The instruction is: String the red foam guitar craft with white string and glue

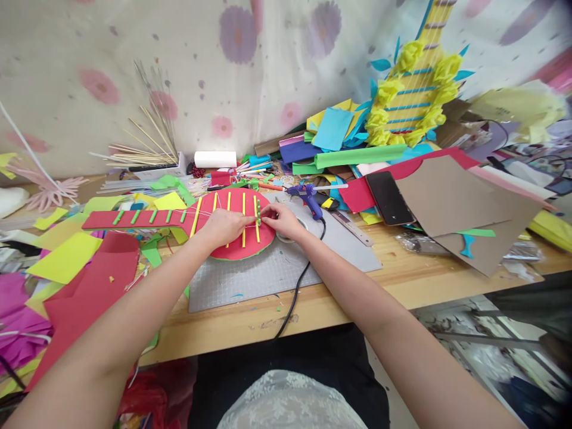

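Note:
A red foam guitar [147,218] with yellow and green strips lies on a grey cutting mat [268,271]. My left hand [226,226] rests on the round red body, fingers pinched on thin white strings that run along the neck. My right hand [282,219] meets it at a small green strip [258,212] on the body's right side, fingers pinched at the same strings. The fingertips of both hands touch.
A blue glue gun [308,196] lies behind my right hand, its black cord [295,295] trailing off the table's front edge. A phone [390,198], brown cardboard [460,205], a metal ruler [355,226], coloured foam scraps [67,257] and a yellow-flowered guitar [411,95] crowd the table.

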`<state>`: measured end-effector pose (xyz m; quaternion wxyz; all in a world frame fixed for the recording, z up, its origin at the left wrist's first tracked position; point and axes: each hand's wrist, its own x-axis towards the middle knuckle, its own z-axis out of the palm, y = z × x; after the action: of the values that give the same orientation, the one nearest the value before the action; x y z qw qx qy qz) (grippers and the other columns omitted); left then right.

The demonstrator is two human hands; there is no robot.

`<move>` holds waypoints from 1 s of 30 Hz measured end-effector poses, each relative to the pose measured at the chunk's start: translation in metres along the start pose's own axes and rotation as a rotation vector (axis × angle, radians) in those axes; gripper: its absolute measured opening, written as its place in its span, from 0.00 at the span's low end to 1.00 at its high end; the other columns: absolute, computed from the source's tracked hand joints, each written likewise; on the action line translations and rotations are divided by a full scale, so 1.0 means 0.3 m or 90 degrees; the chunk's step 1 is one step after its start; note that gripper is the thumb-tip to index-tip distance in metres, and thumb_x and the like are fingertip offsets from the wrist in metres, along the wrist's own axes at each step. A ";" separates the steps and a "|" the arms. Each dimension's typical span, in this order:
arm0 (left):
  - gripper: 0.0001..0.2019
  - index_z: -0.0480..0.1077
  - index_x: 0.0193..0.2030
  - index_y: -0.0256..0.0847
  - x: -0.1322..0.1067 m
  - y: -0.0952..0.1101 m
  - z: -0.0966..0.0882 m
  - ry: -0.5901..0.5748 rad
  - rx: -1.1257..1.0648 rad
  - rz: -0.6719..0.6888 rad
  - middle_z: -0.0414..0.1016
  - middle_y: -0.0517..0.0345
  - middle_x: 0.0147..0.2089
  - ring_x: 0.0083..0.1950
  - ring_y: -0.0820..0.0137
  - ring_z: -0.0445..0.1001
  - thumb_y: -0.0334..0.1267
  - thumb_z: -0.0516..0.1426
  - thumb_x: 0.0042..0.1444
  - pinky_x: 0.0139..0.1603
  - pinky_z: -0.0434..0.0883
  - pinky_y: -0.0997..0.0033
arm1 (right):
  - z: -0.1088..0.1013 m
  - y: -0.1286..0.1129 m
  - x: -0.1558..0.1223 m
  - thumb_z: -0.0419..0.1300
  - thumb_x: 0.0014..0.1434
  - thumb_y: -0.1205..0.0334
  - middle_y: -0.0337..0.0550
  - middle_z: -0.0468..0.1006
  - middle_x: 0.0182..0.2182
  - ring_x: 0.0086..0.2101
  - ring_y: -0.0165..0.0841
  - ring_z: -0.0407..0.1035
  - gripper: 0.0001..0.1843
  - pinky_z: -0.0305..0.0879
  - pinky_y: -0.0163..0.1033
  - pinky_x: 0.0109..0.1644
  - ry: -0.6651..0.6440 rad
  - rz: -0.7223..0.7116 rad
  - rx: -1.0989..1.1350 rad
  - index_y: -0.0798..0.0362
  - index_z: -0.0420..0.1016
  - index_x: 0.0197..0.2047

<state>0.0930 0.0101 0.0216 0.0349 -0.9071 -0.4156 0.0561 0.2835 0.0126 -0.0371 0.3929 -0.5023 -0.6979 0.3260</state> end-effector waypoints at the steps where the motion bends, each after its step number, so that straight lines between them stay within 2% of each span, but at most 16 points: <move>1: 0.19 0.69 0.54 0.52 0.000 0.001 -0.001 -0.002 0.000 0.001 0.79 0.52 0.41 0.42 0.61 0.76 0.37 0.46 0.60 0.37 0.64 0.67 | -0.001 -0.001 -0.004 0.58 0.49 0.66 0.39 0.74 0.33 0.28 0.27 0.63 0.06 0.61 0.35 0.35 -0.004 0.005 0.014 0.54 0.71 0.34; 4: 0.19 0.69 0.55 0.52 0.000 0.001 -0.006 -0.010 0.013 0.001 0.79 0.53 0.41 0.41 0.61 0.76 0.37 0.46 0.60 0.37 0.64 0.68 | -0.001 -0.003 -0.013 0.59 0.49 0.64 0.39 0.73 0.34 0.29 0.27 0.62 0.08 0.61 0.35 0.35 -0.005 0.005 0.029 0.54 0.69 0.36; 8: 0.19 0.68 0.56 0.51 -0.003 -0.002 -0.010 -0.022 0.025 -0.011 0.78 0.52 0.43 0.42 0.61 0.76 0.38 0.45 0.61 0.36 0.64 0.69 | 0.004 -0.008 -0.016 0.59 0.50 0.64 0.40 0.72 0.34 0.33 0.29 0.64 0.07 0.61 0.36 0.39 0.001 -0.033 -0.018 0.53 0.67 0.34; 11: 0.19 0.69 0.55 0.53 -0.007 -0.006 -0.011 -0.015 -0.008 -0.027 0.78 0.53 0.46 0.43 0.61 0.75 0.39 0.46 0.60 0.37 0.64 0.69 | 0.003 -0.013 -0.015 0.59 0.50 0.64 0.41 0.72 0.34 0.34 0.30 0.64 0.06 0.62 0.37 0.40 0.002 -0.036 -0.045 0.53 0.67 0.33; 16: 0.19 0.70 0.54 0.54 -0.011 -0.011 -0.005 -0.001 -0.040 -0.041 0.78 0.54 0.44 0.41 0.63 0.75 0.38 0.48 0.59 0.37 0.65 0.70 | -0.013 -0.022 -0.019 0.59 0.49 0.63 0.42 0.72 0.37 0.36 0.30 0.65 0.08 0.62 0.38 0.41 -0.028 -0.042 -0.020 0.54 0.68 0.36; 22: 0.18 0.71 0.52 0.53 -0.029 -0.025 0.019 0.070 -0.046 0.050 0.78 0.53 0.37 0.37 0.65 0.75 0.37 0.47 0.59 0.32 0.63 0.71 | -0.020 -0.030 -0.028 0.61 0.48 0.62 0.42 0.71 0.38 0.40 0.33 0.64 0.11 0.61 0.40 0.46 -0.042 -0.066 -0.061 0.53 0.67 0.36; 30: 0.18 0.73 0.51 0.52 -0.027 -0.031 0.016 0.056 -0.008 0.105 0.76 0.54 0.32 0.34 0.68 0.73 0.35 0.46 0.59 0.29 0.60 0.73 | -0.017 -0.017 -0.024 0.62 0.47 0.62 0.43 0.70 0.38 0.40 0.34 0.64 0.12 0.60 0.41 0.46 -0.049 -0.069 -0.065 0.53 0.67 0.37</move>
<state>0.0803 0.0102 0.0185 0.0429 -0.9400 -0.3380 0.0161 0.2871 0.0047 -0.0319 0.3564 -0.4705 -0.7544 0.2871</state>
